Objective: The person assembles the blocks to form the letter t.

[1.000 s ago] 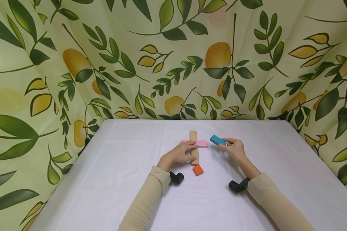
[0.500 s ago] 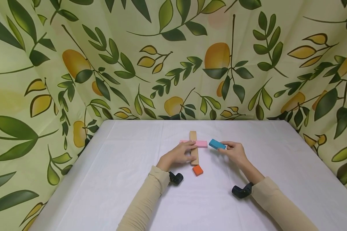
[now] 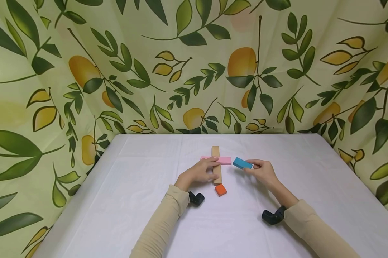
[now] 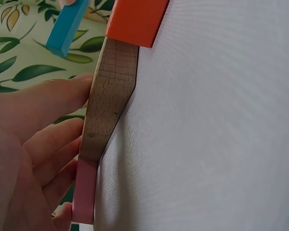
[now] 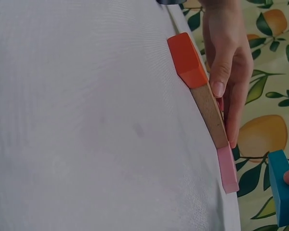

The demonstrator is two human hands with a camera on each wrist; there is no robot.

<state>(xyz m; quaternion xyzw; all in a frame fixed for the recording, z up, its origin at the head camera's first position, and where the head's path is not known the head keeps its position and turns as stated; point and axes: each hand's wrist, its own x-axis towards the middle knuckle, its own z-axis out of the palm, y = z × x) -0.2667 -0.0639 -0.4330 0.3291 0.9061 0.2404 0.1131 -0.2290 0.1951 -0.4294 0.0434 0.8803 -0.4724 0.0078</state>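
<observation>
On the table a plain wooden block (image 3: 217,178) points away from me, and a pink block (image 3: 225,161) crosses it, so the two form a cross. My left hand (image 3: 200,171) rests on them, fingertips on the pink block and thumb at the wooden one; it covers part of both. In the left wrist view its fingers (image 4: 58,139) lie fairly straight along the blocks. My right hand (image 3: 264,172) pinches one end of a blue block (image 3: 242,163) between thumb and fingers. The blue block is raised and tilted, just right of the pink block's end.
A small orange block (image 3: 220,190) lies by the near end of the wooden block. Under everything is a white-covered table (image 3: 123,200). Behind it hangs a leaf-and-fruit patterned curtain (image 3: 168,28). Each wrist wears a black camera mount.
My right hand has brought the blue block a little nearer to me and slightly left. My left hand and the other blocks stay as they were.
</observation>
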